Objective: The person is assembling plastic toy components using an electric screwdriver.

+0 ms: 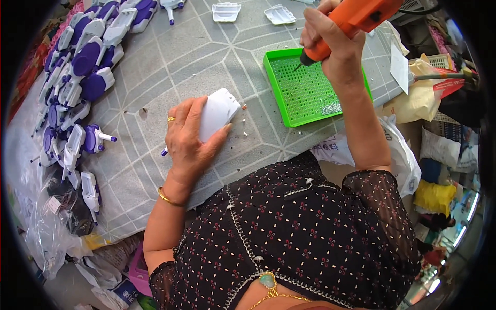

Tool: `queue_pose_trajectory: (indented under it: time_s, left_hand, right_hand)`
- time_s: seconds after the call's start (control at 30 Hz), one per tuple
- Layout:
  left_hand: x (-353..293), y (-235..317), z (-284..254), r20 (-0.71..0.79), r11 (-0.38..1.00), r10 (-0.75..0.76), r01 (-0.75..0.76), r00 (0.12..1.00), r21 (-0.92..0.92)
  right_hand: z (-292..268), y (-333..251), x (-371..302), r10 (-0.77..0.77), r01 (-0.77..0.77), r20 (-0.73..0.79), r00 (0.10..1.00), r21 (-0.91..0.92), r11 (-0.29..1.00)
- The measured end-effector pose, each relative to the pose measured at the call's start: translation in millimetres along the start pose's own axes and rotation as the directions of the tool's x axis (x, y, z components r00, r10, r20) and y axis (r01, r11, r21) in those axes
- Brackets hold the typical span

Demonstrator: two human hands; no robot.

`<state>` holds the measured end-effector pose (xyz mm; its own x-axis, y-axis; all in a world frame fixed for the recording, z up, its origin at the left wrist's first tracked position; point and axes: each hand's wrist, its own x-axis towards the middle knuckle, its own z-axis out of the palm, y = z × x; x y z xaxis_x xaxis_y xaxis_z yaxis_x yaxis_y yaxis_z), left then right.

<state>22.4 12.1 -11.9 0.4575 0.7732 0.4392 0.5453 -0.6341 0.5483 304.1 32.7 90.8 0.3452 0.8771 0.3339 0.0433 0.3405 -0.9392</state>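
Observation:
My left hand (pixel 187 135) is closed around a white plastic housing (pixel 221 109) on the table, thumb along its near side and fingers along the far side. A small purple tip pokes out beside the wrist. In my right hand (pixel 338 49) is an orange power screwdriver (pixel 356 21), its thin bit pointing down and left over a green tray (pixel 277 95). Inside the tray lies a perforated plate (pixel 310 88) with rows of small holes and a cluster of tiny shiny pieces near its lower right corner. Whether the bit touches the plate, I cannot tell.
White-and-purple plastic devices (pixel 85 59) are heaped along the table's left side. Several loose white shells (pixel 226 11) lie at the far edge. Small crumbs dot the grey patterned tablecloth (pixel 150 108). Plastic bags (pixel 398 155) hang at the right, and a cable (pixel 444 76) runs there.

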Motion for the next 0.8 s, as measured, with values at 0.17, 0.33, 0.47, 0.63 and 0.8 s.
queue_pose_trajectory:
  time_s: [0.17,0.33,0.47,0.63,0.8]
  left_hand:
    - [1.6,-0.5,0.9,0.008,1.000,0.000,0.000,1.000,0.000]
    - [1.2,-0.7,1.2,0.005,1.000,-0.007,0.007,1.000,0.002]
    - [1.3,-0.2,0.6,0.004,1.000,-0.011,0.011,1.000,-0.003]
    - [1.4,-0.3,0.9,0.007,1.000,-0.016,0.016,1.000,-0.001]
    - [1.9,-0.1,0.3,0.014,1.000,-0.019,0.019,1.000,-0.004]
  right_hand:
    - [-15.3,28.0,-8.7,0.067,-0.069,0.038,0.997,0.073,0.995]
    - [-12.7,32.5,-13.3,0.007,-0.017,0.046,0.999,0.202,0.979]
    - [-18.6,34.5,-17.5,0.001,-0.019,0.081,0.997,0.226,0.974]
    - [-19.0,37.1,-19.0,0.001,-0.023,0.096,0.995,0.223,0.974]
    - [-19.0,39.2,-18.1,-0.018,-0.004,0.088,0.996,0.242,0.970]
